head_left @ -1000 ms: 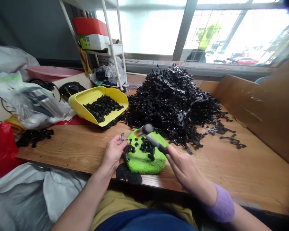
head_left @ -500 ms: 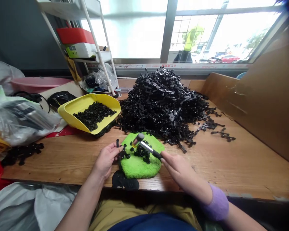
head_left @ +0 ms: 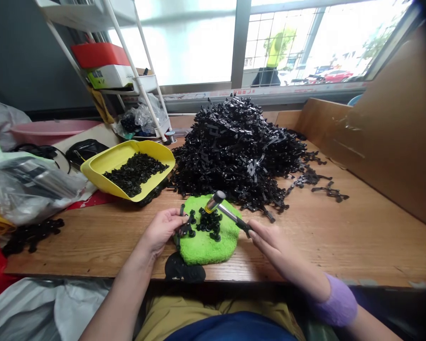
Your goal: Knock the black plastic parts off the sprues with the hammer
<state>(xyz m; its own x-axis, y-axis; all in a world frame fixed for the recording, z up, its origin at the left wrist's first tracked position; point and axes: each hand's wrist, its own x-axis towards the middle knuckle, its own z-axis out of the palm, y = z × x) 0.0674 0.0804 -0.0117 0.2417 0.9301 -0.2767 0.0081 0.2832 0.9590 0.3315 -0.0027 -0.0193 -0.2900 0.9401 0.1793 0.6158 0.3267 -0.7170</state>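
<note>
My left hand [head_left: 165, 231] pinches a black plastic strip with round-ended knobs [head_left: 189, 226] over the left edge of a bright green fuzzy cloth [head_left: 202, 253]. In my right hand [head_left: 266, 239] is a small mallet [head_left: 229, 213], gripped by its black handle. The mallet's head, dark with a yellow end, hangs above a small heap of loose black plastic pieces [head_left: 209, 221] on the cloth. Beneath the cloth's near left edge a flat black pad [head_left: 184, 269] sticks out.
Behind the cloth rises a large pile of black plastic strips [head_left: 234, 151]. A yellow scoop-shaped tray [head_left: 92, 168] holding small black pieces stands to the left. Further left lie a plastic-wrapped flask [head_left: 39, 177] and more black strips [head_left: 33, 234]. Cardboard [head_left: 386, 113] borders the right side.
The mallet and my right hand have shifted slightly right and the mallet head is higher. My left hand has moved a little right with the black strip. The whole view has turned slightly.
</note>
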